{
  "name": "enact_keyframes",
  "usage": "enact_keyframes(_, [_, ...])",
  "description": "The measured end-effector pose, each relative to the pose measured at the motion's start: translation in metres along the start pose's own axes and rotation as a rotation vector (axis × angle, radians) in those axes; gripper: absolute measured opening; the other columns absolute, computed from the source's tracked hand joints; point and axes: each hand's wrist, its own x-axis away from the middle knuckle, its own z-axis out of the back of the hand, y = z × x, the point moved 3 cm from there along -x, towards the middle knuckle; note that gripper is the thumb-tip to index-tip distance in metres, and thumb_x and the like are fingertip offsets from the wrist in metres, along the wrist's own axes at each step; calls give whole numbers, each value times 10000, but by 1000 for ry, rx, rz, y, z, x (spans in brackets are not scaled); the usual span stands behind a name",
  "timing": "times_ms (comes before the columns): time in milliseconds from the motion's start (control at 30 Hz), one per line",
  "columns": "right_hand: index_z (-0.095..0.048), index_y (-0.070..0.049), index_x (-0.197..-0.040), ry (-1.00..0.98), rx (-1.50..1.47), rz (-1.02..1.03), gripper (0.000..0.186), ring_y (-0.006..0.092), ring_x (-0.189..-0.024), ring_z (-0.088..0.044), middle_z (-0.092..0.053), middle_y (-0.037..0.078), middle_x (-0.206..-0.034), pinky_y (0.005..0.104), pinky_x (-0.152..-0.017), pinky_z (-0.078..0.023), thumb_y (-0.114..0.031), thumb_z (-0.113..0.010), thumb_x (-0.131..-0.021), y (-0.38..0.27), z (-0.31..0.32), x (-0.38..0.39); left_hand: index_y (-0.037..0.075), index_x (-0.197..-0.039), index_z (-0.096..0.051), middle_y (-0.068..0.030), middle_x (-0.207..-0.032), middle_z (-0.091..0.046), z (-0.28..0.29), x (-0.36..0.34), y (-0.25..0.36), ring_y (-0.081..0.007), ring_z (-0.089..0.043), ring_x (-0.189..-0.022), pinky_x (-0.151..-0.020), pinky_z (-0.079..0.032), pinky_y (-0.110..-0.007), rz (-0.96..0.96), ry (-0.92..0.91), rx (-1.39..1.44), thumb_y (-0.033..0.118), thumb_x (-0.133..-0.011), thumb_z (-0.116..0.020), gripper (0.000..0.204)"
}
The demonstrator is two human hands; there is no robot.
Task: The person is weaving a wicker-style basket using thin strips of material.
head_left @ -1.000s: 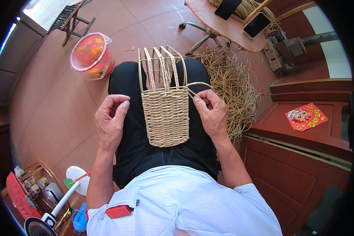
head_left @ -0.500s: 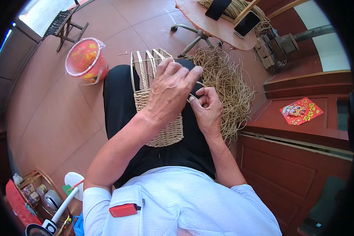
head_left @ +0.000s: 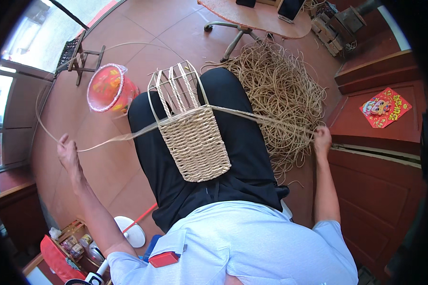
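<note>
A half-woven basket (head_left: 195, 147) lies across my lap. Its near part is tightly plaited, while bare ribs and a wire frame (head_left: 177, 88) stick out at the far end between my knees. From the edge of the weave, pale cord (head_left: 266, 119) runs out to both sides. My left hand (head_left: 69, 154), far out to the left, is closed on one length, whose tail loops up over the floor. Out to the right, beside the cord pile, my right hand (head_left: 322, 141) pinches the other length.
A big heap of loose cord (head_left: 285, 90) covers the floor right of my knees. Ahead on the left stand a red bucket (head_left: 107, 90) and a folding stool (head_left: 81, 61). A table (head_left: 257, 18) is at the far side, a wooden cabinet (head_left: 371, 190) on the right.
My hands have gone from close together over the basket to wide apart, drawing the cord out to both sides. The basket's woven front is now uncovered. The whole view has shifted.
</note>
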Motion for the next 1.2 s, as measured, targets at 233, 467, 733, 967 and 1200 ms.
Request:
enact_keyframes(233, [-709, -115, -1054, -204, 518, -226, 126, 460, -1044, -735, -753, 185, -1066, 564, -888, -567, -102, -591, -1012, 57, 50, 103, -24, -1404, -660, -3, -840, -634, 62, 10, -99, -87, -563, -623, -543, -465, -256, 316, 49, 27, 189, -1034, -765, 440])
enact_keyframes(467, [-701, -85, -1110, -270, 728, -607, 144, 484, -1114, -736, -766, 202, -1165, 595, -937, -575, -94, -677, -968, 144, 153, 167, -9, -1385, -662, 14, -833, -626, 23, 18, -60, -61, -558, -629, -554, -466, -234, 332, -91, 101, 362, -1073, -796, 503])
enact_keyframes(733, [-691, -89, -1203, -223, 863, -946, 514, 457, -1171, -758, -795, 228, -1222, 579, -978, -592, -494, -887, -954, 173, 228, 230, 34, -1271, -725, 31, -861, -639, 20, 18, -46, -50, -559, -662, -609, -487, -229, 270, -188, 135, 265, -1090, -770, 297])
enact_keyframes(967, [-652, -19, -1402, 6, 748, -1048, 782, 479, -1283, -714, -749, 274, -1374, 581, -1063, -556, -589, -890, -924, 245, 328, 277, 48, -1271, -734, 36, -850, -651, 18, 14, -66, -50, -575, -648, -579, -481, -228, 287, -198, 101, 233, -1093, -754, 258])
enact_keyframes(1200, [-585, 157, -1451, 434, 294, -1094, 871, 434, -1208, -733, -704, 327, -1435, 522, -1087, -575, -451, -933, -935, 260, 369, 278, 73, -1211, -759, 41, -825, -664, 54, 20, -107, -59, -600, -647, -584, -511, -235, 396, -161, 42, 232, -1089, -737, 201])
